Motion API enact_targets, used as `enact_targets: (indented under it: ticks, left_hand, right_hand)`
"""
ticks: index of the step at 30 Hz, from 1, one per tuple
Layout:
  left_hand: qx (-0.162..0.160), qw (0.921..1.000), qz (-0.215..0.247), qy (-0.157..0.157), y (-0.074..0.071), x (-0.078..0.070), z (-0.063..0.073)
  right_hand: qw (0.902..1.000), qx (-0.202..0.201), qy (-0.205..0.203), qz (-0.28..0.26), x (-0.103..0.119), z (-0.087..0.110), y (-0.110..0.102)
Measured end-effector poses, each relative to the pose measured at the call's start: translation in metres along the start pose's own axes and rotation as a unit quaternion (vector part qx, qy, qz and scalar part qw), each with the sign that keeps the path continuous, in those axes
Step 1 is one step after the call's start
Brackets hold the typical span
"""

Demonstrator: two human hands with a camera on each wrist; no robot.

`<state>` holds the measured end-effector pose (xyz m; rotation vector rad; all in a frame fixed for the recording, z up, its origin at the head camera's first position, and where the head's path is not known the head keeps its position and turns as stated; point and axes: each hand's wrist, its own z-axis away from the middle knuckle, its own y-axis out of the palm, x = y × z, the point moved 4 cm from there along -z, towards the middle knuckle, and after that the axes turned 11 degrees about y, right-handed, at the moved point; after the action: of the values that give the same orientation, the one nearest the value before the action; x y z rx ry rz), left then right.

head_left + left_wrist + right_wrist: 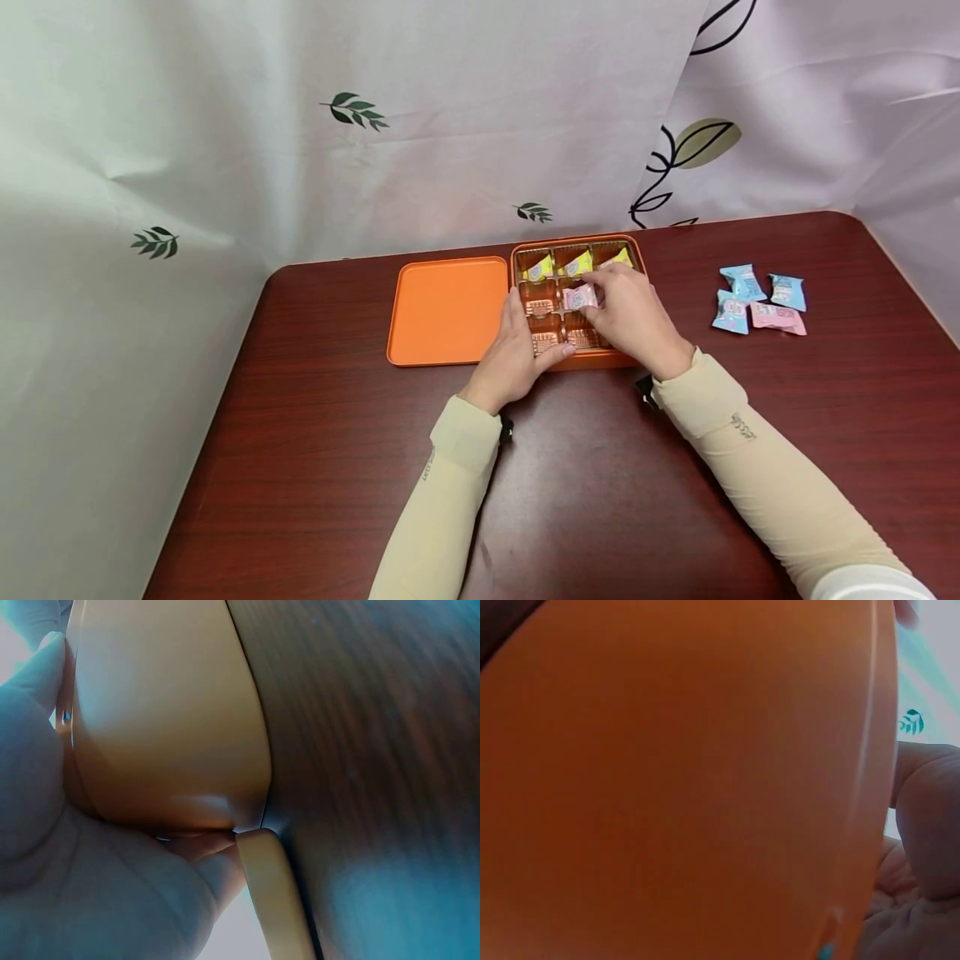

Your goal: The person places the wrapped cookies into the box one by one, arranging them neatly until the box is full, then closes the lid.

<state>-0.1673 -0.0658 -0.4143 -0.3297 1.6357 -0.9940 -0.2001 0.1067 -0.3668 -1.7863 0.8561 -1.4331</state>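
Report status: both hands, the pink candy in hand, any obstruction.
Left hand against box's near-left corner. Right hand pinching pink candy at box centre; seated or not, can't tell. Lid off, left of box; no obstruction seen.

a large orange wall (690,780) stands beside the hand (934,825).

It was somewhere curtained off, though whether in a home or a studio could not be told: pale, creased fabric (465,175) printed with leaves (360,106) hung behind and beside a reddish-brown wood-grain worktop (322,450)
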Motion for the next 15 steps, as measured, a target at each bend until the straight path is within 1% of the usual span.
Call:
enact_targets:
  ticks: [6, 15]
  left_hand:
    - [-0.003, 1.0, 0.002, 0.002, 0.0, -0.0001, -0.0001]
    - [0.004, 1.0, 0.0, -0.001, 0.0001, -0.0009, 0.0006]
  right_hand:
    - [0.9998, -0.012, -0.011, 0.011, 0.0012, -0.0002, 0.0035]
    - [0.9996, -0.007, -0.013, 0.023, 0.0019, -0.0026, 0.0073]
